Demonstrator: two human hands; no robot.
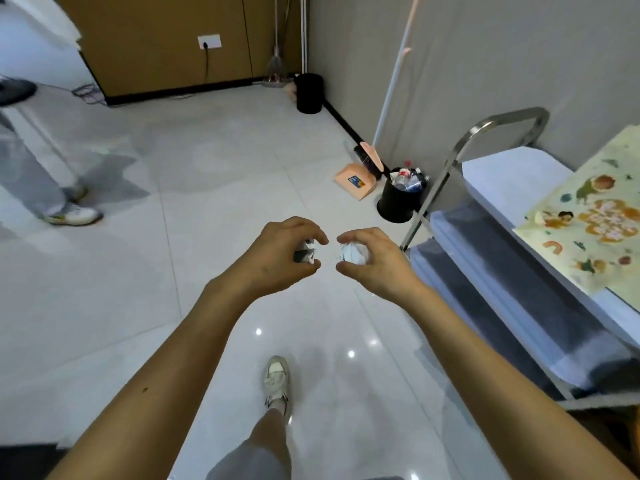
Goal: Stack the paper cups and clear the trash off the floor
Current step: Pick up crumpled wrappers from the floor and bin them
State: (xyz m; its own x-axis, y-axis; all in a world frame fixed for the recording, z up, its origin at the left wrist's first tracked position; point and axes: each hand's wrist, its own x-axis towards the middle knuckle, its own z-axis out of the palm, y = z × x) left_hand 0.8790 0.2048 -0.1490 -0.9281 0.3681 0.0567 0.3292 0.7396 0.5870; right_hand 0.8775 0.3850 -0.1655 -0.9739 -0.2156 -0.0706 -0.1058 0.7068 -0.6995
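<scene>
**Two hands each holding a piece of crumpled trash above a white tiled floor**

Seen from the person's own head, looking down. Both bare arms reach forward over a glossy white tiled floor (207,202).

The left hand (284,259) has its fingers and thumb curled round a small crumpled grey-and-white scrap (305,252), which is mostly hidden inside the grip. The right hand (379,263), just beside it, cups a crumpled white paper ball (353,253) between curled fingers and thumb. The two hands are close together but apart, and both pieces are held up off the floor.

Farther away and to the right of the hands, a black trash bin (398,206) stands on the floor against the grey wall. It is full to the rim with mixed rubbish (408,178), including what look like clear plastic bottles. Just left of it lies a peach dustpan (355,184) with a broom head (369,160) resting at its back.

A second black bin (309,93) stands in the far corner of the room; what is inside it cannot be seen.

Along the right side stands a metal-framed cart (512,116) with blue shelves, and a patterned yellow sheet (588,216) lies at its right edge.

At the far left are another person's legs and a white shoe (74,214). At the near bottom is the wearer's own shoe (277,377).
</scene>
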